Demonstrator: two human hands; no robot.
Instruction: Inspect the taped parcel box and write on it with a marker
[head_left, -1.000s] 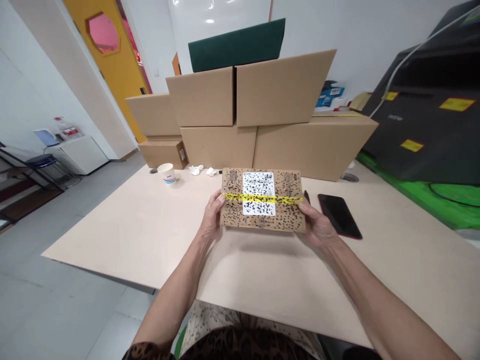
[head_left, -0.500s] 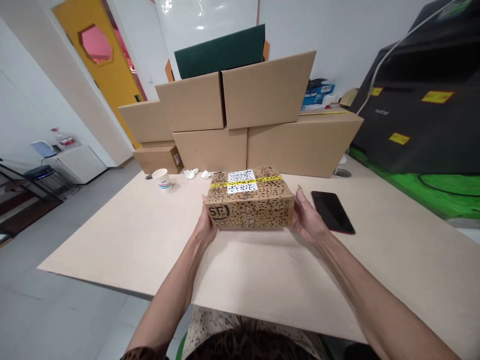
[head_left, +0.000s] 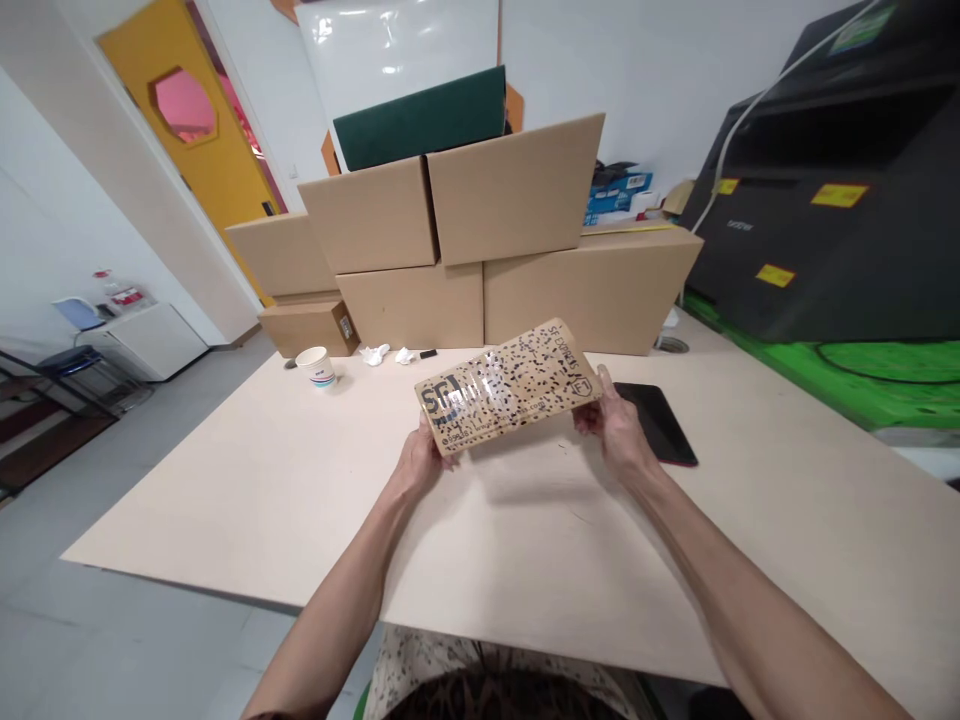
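I hold a small speckled cardboard parcel (head_left: pixel 506 385) with black printed lettering just above the pale table (head_left: pixel 262 480). It is tilted, its right end higher, and a side face with glossy tape points at me. My left hand (head_left: pixel 418 462) grips its lower left corner. My right hand (head_left: pixel 615 428) grips its right end. The white label and yellow tape are turned out of sight.
A black phone (head_left: pixel 660 425) lies flat just right of my right hand. A paper cup (head_left: pixel 315 366) and crumpled tissue (head_left: pixel 375 354) sit at the table's far left. Stacked cardboard boxes (head_left: pixel 480 240) wall the far edge. A big black machine (head_left: pixel 825 200) stands at right.
The parcel has been turned over in my hands: the labelled top faced me, then the front side, now another printed face, tilted. Both hands stayed on its ends.
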